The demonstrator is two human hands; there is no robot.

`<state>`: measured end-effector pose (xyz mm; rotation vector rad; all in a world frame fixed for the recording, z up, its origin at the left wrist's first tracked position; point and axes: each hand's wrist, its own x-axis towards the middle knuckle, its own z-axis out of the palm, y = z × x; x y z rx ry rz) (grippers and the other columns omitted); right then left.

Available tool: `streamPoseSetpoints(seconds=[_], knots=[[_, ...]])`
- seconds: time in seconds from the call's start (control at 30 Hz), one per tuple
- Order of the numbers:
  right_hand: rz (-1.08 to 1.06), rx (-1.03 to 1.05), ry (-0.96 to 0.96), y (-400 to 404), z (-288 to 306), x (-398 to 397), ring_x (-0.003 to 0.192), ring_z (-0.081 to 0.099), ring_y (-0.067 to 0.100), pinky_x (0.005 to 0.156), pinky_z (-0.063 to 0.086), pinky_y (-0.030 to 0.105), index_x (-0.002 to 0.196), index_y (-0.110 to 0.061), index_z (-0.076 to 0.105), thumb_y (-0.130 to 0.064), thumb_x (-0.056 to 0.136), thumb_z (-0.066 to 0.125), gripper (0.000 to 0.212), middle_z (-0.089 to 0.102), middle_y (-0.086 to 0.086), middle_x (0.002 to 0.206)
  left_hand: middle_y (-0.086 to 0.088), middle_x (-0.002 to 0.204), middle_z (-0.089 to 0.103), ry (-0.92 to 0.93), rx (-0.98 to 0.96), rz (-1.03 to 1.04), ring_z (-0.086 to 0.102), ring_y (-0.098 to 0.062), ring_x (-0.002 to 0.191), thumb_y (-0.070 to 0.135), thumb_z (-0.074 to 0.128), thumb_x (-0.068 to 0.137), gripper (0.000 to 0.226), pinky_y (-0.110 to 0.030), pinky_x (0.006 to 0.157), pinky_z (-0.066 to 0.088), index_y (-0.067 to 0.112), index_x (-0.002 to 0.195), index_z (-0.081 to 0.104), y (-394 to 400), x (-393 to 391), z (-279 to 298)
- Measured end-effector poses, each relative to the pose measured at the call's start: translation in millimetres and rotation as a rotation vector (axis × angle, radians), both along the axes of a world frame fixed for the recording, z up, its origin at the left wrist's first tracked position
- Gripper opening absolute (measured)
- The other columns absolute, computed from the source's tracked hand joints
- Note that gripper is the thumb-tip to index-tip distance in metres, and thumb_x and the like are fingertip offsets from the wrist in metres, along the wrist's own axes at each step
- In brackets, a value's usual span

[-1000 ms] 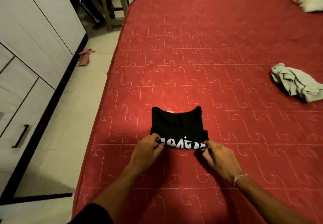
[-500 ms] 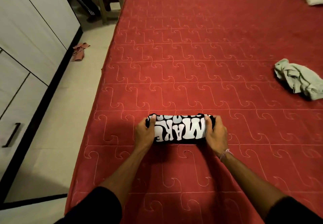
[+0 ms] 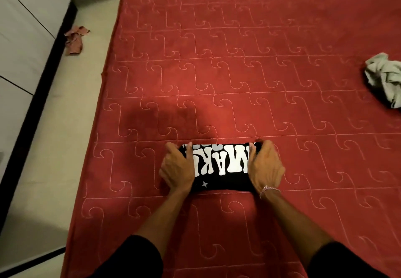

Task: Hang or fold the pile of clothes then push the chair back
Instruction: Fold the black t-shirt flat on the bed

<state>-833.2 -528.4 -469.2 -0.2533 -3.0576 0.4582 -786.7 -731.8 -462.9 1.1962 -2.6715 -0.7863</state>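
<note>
Clothes: soft, light fabric, I judge; best taken at both short ends so the folds stay.
Bed [image 3: 260, 50]: red quilted cover; carries everything.
Grey garment [image 3: 385, 78]: crumpled at right edge, not yet folded.
Black T-shirt [image 3: 219, 167]: folded into a narrow band, white letters on top, near the front edge.
Left hand [image 3: 178, 169]: grips its left end.
Right hand [image 3: 264, 167]: grips its right end.
</note>
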Motion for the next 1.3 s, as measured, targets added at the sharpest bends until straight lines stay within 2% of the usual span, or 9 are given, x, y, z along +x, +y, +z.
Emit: streamPoseSetpoints(seconds=[0.13, 0.23, 0.33, 0.53, 0.77, 0.9, 1.07, 1.23, 1.3], knots=[[0.285, 0.057, 0.188, -7.3, 9.8, -4.3, 0.125, 0.051, 0.031, 0.104, 0.043, 0.049, 0.134, -0.010, 0.051, -0.032, 0.104, 0.048, 0.037, 0.056, 0.015, 0.134, -0.012, 0.119, 0.062, 0.145, -0.440, -0.320, 0.059, -0.026, 0.108, 0.036, 0.060, 0.095, 0.039, -0.039, 0.089, 0.050, 0.008, 0.121, 0.055, 2.7, -7.1, -1.2], [0.599, 0.003, 0.083, -20.5, 14.0, 7.5, 0.149, 0.029, 0.026, 0.122, 0.022, 0.050, 0.145, -0.017, 0.047, -0.033, 0.107, 0.032, 0.044, 0.040, 0.008, 0.156, -0.011, 0.142, 0.053, 0.216, -0.376, -0.851, 0.047, -0.025, 0.133, 0.032, 0.039, 0.104, 0.045, -0.042, 0.112, 0.037, 0.009, 0.142, 0.048, 16.4, -4.4, -0.4], [0.640, 0.084, -0.112, -17.4, 4.8, 18.3, 0.155, 0.009, 0.028, 0.125, 0.005, 0.051, 0.157, -0.029, 0.029, -0.046, 0.106, 0.017, 0.055, 0.019, 0.006, 0.166, -0.003, 0.164, 0.024, -0.031, -0.286, -0.990, 0.014, -0.017, 0.153, 0.042, 0.020, 0.108, 0.054, -0.040, 0.125, 0.013, 0.023, 0.158, 0.023, 11.2, 11.9, -11.3], [0.462, 0.108, -0.201, 16.9, -8.8, 13.8, 0.154, -0.009, 0.035, 0.120, -0.008, 0.061, 0.159, -0.039, 0.004, -0.075, 0.096, 0.020, 0.074, -0.006, -0.002, 0.168, -0.002, 0.168, -0.003, -0.102, -0.203, -0.756, -0.014, -0.012, 0.153, 0.063, 0.023, 0.100, 0.079, -0.034, 0.125, -0.006, 0.014, 0.160, 0.007, 10.3, 25.6, -24.3], [0.513, 0.079, -0.180, 19.6, -12.4, 12.3, 0.154, -0.011, 0.032, 0.121, -0.006, 0.062, 0.160, -0.037, 0.006, -0.071, 0.098, 0.011, 0.071, -0.002, -0.001, 0.168, -0.009, 0.166, -0.013, -0.061, -0.101, -0.640, -0.019, -0.018, 0.152, 0.058, 0.017, 0.101, 0.080, -0.041, 0.125, -0.005, 0.004, 0.158, -0.001, 11.8, 25.9, -20.8], [0.514, 0.151, -0.168, 14.5, 0.0, 14.5, 0.154, -0.009, 0.037, 0.119, -0.003, 0.066, 0.161, -0.032, 0.005, -0.063, 0.103, 0.012, 0.066, 0.000, 0.006, 0.168, -0.016, 0.163, -0.021, -0.078, -0.011, -0.364, -0.022, -0.030, 0.151, 0.054, 0.019, 0.104, 0.079, -0.045, 0.124, 0.003, 0.001, 0.156, -0.007, 16.6, 23.1, -5.5], [0.552, 0.062, -0.049, -20.5, 28.3, 41.7, 0.154, 0.002, 0.037, 0.123, 0.011, 0.059, 0.157, -0.013, 0.028, -0.042, 0.104, 0.041, 0.061, 0.008, 0.019, 0.166, -0.028, 0.138, 0.046, -0.219, 0.038, -0.041, 0.046, -0.037, 0.127, 0.047, 0.061, 0.094, 0.075, -0.038, 0.101, 0.041, -0.011, 0.136, 0.039, 7.5, 10.9, 23.9], [0.606, -0.157, -0.059, -63.4, 40.1, 67.7, 0.140, 0.037, 0.034, 0.116, 0.037, 0.048, 0.140, -0.006, 0.050, -0.042, 0.094, 0.061, 0.060, 0.040, 0.018, 0.152, -0.019, 0.105, 0.070, -0.131, 0.509, 0.254, 0.068, -0.033, 0.093, 0.025, 0.080, 0.081, 0.038, -0.033, 0.065, 0.053, -0.005, 0.100, 0.066, -22.2, -8.5, 27.5], [0.594, -0.228, -0.068, -75.8, 43.5, 68.3, 0.127, 0.046, 0.030, 0.103, 0.047, 0.044, 0.138, -0.008, 0.050, -0.050, 0.090, 0.061, 0.064, 0.049, 0.014, 0.140, -0.019, 0.099, 0.073, -0.092, 0.698, 0.288, 0.071, -0.030, 0.083, 0.021, 0.085, 0.077, 0.036, -0.034, 0.064, 0.057, -0.005, 0.095, 0.069, -31.9, -8.4, 35.4]])
